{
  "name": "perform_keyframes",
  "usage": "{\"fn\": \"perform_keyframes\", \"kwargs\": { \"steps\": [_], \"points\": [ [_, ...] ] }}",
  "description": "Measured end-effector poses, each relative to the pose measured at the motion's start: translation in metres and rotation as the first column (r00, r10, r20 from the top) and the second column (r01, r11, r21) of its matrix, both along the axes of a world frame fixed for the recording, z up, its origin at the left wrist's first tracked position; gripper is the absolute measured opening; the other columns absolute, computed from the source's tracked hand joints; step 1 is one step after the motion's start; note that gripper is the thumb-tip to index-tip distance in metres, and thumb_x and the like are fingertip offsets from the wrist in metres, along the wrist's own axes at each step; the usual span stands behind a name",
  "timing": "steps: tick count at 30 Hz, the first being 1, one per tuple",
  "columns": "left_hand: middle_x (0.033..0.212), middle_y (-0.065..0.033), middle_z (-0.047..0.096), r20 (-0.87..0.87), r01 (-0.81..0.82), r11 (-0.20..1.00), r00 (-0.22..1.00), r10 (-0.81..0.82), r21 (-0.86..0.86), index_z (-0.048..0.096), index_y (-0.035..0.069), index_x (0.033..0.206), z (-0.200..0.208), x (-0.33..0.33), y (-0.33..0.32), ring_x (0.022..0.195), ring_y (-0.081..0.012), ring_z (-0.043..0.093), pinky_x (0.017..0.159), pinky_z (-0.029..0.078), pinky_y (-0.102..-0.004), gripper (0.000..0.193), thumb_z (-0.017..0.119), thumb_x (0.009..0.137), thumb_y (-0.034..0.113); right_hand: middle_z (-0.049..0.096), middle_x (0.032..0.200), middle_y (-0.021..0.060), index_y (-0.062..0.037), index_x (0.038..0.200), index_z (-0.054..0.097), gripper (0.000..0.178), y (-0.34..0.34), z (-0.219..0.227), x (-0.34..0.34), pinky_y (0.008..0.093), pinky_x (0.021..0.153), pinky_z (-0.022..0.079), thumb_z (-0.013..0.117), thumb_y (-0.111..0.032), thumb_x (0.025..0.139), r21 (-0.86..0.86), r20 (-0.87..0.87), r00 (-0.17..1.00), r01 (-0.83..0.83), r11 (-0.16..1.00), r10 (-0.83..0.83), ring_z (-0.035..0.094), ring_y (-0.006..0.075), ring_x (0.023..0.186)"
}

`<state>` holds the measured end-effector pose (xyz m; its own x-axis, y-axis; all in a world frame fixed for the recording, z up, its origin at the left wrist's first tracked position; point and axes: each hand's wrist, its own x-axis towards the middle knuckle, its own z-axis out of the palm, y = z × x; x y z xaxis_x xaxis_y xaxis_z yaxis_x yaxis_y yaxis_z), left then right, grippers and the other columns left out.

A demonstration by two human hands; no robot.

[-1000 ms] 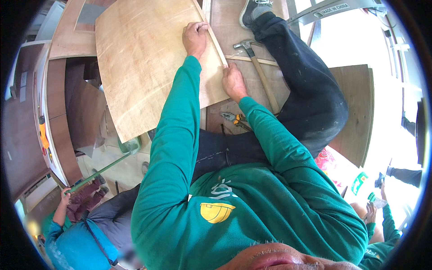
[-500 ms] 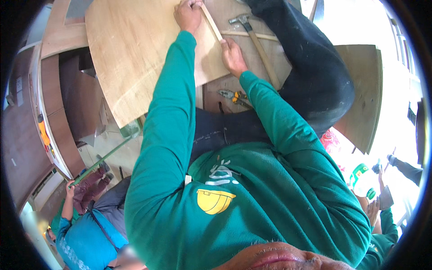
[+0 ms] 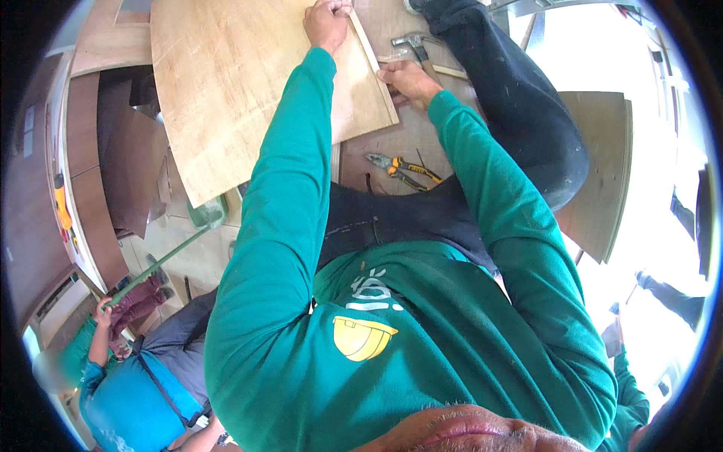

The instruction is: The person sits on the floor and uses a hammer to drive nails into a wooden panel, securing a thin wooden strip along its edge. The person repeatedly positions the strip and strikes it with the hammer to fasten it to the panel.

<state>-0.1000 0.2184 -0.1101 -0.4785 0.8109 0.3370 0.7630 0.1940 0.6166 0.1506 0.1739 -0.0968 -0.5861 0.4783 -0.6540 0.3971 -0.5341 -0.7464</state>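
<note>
A thin wooden strip lies along the right edge of a large pale plywood panel. My left hand is closed at the strip's far end, its fingers over the strip and the panel's edge. Lower down that edge, my right hand pinches the strip from the outer side, thumb on top; its other fingers are partly hidden below. Beyond the right hand lies a claw hammer, its handle mostly covered by the hand. Pliers with yellow and black handles rest nearer my lap.
Another wooden strip lies behind the right hand. My bent leg borders the work on the right, beside stacked boards. At lower left, a person in blue is close by, near a green pole. A screwdriver sits on a ledge.
The strip's near end has come down along the panel's edge. My right hand has moved away and rightward to that edge, uncovering more of the pliers and covering the hammer handle.
</note>
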Motion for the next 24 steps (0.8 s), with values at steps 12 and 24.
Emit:
{"fn": "perform_keyframes", "kwargs": {
  "steps": [12, 24],
  "points": [
    [0.115, -0.0093, 0.077, 0.382, 0.041, 0.997, 0.924, -0.015, -0.061, 0.085, 0.006, 0.103, -0.014, -0.011, -0.007, 0.099, -0.0216, 0.074, 0.094, 0.057, -0.0338, 0.014, 0.080, 0.092, 0.013, 0.073, 0.128, 0.0165, -0.0007, 0.134, 0.070, 0.041, -0.004, 0.015, -0.002, 0.0468, 0.083, 0.064, 0.067, -0.028, 0.104, 0.031, 0.054, 0.998, -0.027, 0.999, 0.025, 0.072, 0.0306, 0.108],
    [0.109, -0.0080, 0.080, 0.478, 0.047, 0.990, 0.878, 0.022, -0.132, 0.079, 0.000, 0.112, 0.010, -0.001, -0.010, 0.098, -0.0146, 0.072, 0.092, 0.057, -0.0290, 0.018, 0.078, 0.096, 0.008, 0.074, 0.117, 0.0172, 0.0026, 0.131, 0.070, 0.039, -0.006, 0.015, -0.002, 0.0426, 0.072, 0.065, 0.067, -0.025, 0.104, 0.103, 0.044, 0.999, -0.007, 0.995, 0.002, 0.073, 0.0286, 0.096]
  ]
}}
